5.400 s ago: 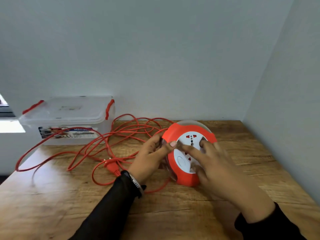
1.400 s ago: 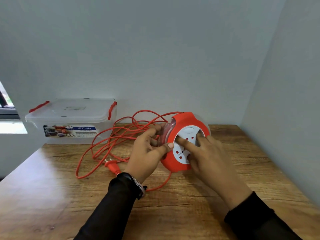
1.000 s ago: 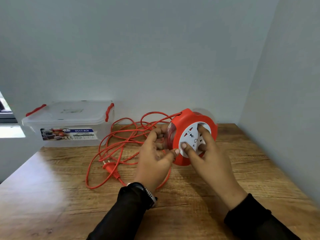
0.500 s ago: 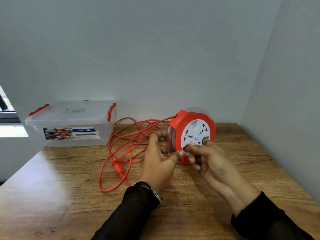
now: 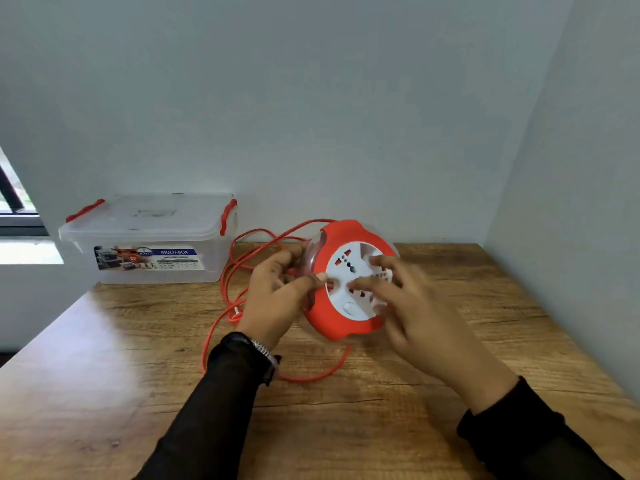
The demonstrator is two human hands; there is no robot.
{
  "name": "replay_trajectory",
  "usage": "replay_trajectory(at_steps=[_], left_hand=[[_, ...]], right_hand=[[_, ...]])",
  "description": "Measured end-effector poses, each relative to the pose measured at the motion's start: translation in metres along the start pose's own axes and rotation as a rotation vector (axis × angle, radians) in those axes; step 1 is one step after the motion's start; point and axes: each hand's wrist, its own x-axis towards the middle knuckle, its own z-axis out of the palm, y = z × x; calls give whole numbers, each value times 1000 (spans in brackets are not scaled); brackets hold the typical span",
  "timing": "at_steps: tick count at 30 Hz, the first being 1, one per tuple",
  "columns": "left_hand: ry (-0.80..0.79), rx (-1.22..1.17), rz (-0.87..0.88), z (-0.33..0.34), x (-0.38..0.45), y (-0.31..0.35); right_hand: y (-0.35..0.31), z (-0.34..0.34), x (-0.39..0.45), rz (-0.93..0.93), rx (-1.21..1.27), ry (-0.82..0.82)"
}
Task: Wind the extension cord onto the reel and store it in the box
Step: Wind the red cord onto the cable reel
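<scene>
An orange cord reel [image 5: 337, 317] with a white socket face stands tilted on the wooden table [image 5: 450, 393]. My left hand [image 5: 277, 299] grips its left edge, thumb on the front rim. My right hand [image 5: 412, 306] is blurred, its spread fingers lying on the white socket face. The loose orange cord [image 5: 239, 268] trails from the reel in a few loops on the table to the left, and one loop runs under the reel toward me. A clear plastic box [image 5: 152, 237] with red latches stands shut at the back left.
Grey walls close the table at the back and on the right. A window ledge [image 5: 27, 251] lies to the far left, beyond the box. The table's left edge runs diagonally toward me.
Much of the loose cord has gone onto the reel; far fewer loops lie on the table. The white face has turned under my right hand, whose fingers went from curled to spread.
</scene>
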Motion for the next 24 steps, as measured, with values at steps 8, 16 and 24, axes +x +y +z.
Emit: replay_trajectory(at_steps=[8, 16, 24], left_hand=[[-157, 116, 13, -1, -3, 2], [-145, 205, 76, 10, -8, 0], [-77, 131, 148, 34, -15, -11]], right_hand=[[2, 12, 0, -30, -223, -145], [7, 9, 3, -12, -398, 68], [10, 9, 1, 174, -261, 272]])
